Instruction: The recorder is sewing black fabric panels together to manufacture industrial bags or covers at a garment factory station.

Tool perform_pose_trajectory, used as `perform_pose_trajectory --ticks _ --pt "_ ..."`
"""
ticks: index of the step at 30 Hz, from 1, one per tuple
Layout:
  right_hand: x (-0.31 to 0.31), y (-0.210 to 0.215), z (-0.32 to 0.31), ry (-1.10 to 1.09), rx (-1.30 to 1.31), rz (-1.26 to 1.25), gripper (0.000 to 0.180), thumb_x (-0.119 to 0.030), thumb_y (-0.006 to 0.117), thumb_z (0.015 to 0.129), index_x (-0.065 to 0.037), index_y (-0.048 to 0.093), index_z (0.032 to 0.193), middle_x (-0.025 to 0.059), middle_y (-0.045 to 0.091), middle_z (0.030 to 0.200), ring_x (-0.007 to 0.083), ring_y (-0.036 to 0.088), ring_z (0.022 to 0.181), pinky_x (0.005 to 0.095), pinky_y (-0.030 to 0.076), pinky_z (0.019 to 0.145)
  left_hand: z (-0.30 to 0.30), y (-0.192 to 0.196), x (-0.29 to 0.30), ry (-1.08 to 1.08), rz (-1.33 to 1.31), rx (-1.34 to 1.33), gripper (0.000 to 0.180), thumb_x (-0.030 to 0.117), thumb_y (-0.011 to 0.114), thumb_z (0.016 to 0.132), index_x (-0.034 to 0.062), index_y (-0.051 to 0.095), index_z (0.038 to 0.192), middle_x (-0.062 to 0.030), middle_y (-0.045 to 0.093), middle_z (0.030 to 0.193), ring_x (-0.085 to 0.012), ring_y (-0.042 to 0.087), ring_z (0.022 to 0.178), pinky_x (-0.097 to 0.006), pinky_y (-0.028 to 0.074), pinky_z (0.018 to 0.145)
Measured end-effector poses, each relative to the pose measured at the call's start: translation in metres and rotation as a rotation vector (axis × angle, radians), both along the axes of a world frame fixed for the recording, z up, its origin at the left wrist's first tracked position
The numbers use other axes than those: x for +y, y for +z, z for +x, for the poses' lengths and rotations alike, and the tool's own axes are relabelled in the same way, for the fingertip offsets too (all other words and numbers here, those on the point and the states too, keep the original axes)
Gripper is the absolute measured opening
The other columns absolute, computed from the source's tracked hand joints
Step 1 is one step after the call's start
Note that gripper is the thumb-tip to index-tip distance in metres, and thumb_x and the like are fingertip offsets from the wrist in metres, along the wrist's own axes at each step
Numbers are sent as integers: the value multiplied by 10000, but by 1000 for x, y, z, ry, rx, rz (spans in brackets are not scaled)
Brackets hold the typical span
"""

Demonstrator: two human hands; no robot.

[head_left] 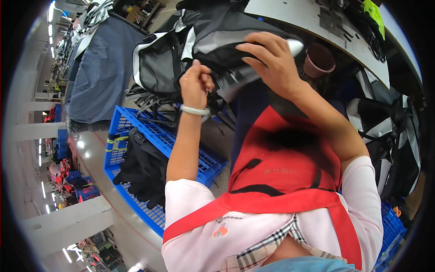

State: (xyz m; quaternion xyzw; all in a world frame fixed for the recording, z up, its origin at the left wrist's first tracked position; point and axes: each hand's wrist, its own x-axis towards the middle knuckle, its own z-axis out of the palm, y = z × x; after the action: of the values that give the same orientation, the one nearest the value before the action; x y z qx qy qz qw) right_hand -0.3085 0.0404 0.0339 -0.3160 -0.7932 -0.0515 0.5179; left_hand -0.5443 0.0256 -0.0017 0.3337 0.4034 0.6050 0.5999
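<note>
A pile of black and grey sewn fabric [213,34] with white edging lies in front of me, its straps hanging down at the near left. My left hand [195,84], with a pale bangle at the wrist, has its fingers curled closed at the near edge of this fabric. Just above it is the end of a white strip [188,45]; what the fingers pinch, if anything, is hidden. My right hand [272,59] hovers over the right part of the fabric, fingers bent and apart, with nothing seen in it. A white rounded tip [295,46] shows beside that hand.
A blue plastic crate [136,206] holding black pieces stands at my left. Dark sheeting covers a stack [97,72] beyond it. At the right are a brownish pot [319,61], a white table [290,11] with scissors, and hanging black and white fabric [385,136].
</note>
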Motion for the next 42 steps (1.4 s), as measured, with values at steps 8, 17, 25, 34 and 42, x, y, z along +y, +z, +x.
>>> perform_pose_trajectory --ticks 8,17,25,34,42 --pt "-42 -99 36 250 -134 -345 113 -91 687 815 -85 630 912 68 619 843 274 585 787 363 452 704 9 8 -17 -279 88 748 164 49 668 833 9 692 991 -21 634 796 -113 602 704 -235 493 685" --pt "-87 -118 84 -80 101 -419 174 31 646 797 -49 625 950 99 622 953 289 597 862 361 476 775 123 -101 -74 -492 801 1310 185 43 586 738 76 643 911 -118 567 943 -320 570 953 -404 458 810" --pt "-93 -167 124 -99 -121 -600 226 13 620 757 -36 629 977 104 628 1042 300 588 981 382 468 857 135 -61 -76 -514 694 1399 924 387 800 684 49 363 1425 -189 453 1285 -374 470 1171 -440 377 962" --pt "-63 -128 71 -18 -401 -300 405 -130 664 757 -166 615 1157 36 559 1251 228 497 1214 381 385 1020 100 -47 -17 -419 155 600 485 -115 601 800 34 566 1260 -28 606 923 -95 590 818 -224 487 747" --pt "-22 -86 14 178 -284 -121 281 -187 692 770 -166 614 1039 8 590 1101 192 557 1066 362 402 987 53 32 20 -497 -2 526 384 -44 681 800 3 626 1177 -15 614 914 -78 581 793 -223 478 723"
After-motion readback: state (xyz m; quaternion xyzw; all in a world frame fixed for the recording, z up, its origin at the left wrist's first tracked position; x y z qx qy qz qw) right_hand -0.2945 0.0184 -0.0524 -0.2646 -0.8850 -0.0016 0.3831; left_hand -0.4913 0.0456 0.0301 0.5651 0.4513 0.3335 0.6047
